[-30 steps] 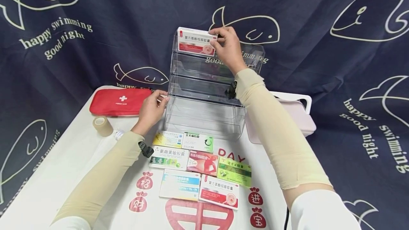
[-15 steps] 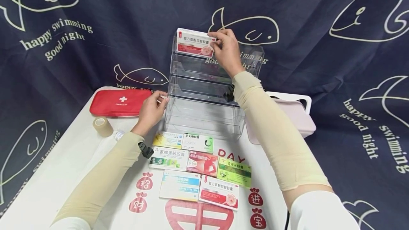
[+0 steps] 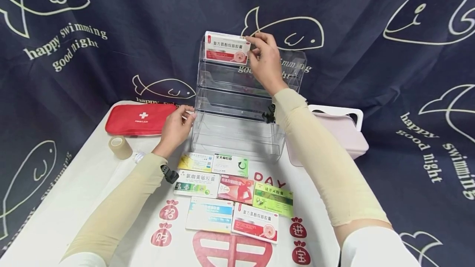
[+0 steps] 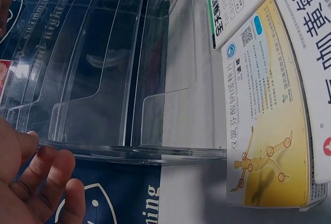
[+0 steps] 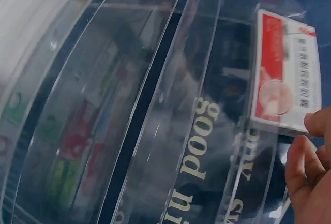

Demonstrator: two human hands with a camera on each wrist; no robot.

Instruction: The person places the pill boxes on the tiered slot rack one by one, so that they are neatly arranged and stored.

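L hand (image 3: 176, 127), fingers loose, is at rack's (image 3: 230, 114) L side. Med box (image 3: 226, 49) stands in top tier, L end, looks nearly done; 7 other boxes (image 3: 236, 188) on table (image 3: 92, 184), prob. left to do. R hand (image 3: 268, 63) pinches med box's R edge.

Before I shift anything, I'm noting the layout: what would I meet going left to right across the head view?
Tan tape roll → left hand → clear tiered rack → pale pink case.

The left hand (image 3: 176, 129) covers the right end of the red pouch (image 3: 124, 120); the right sleeve (image 3: 323, 155) hides part of the pink case (image 3: 353, 141). At right, the raised white-and-red box (image 5: 284, 74) has blurred print.
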